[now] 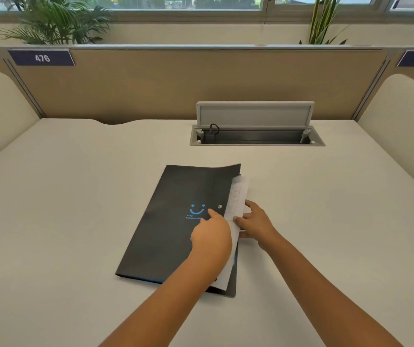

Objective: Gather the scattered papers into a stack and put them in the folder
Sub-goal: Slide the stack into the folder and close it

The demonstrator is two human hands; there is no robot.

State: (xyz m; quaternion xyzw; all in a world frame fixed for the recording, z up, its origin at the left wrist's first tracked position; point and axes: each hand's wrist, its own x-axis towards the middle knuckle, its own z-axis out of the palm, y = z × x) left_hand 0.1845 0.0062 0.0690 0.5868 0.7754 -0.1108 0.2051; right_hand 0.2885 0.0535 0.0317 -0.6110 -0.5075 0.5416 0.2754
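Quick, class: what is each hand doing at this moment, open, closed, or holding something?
Left hand: rests on the folder, finger pointing at its cover; grip cannot be told.
Right hand: holds the papers at the folder's open edge.
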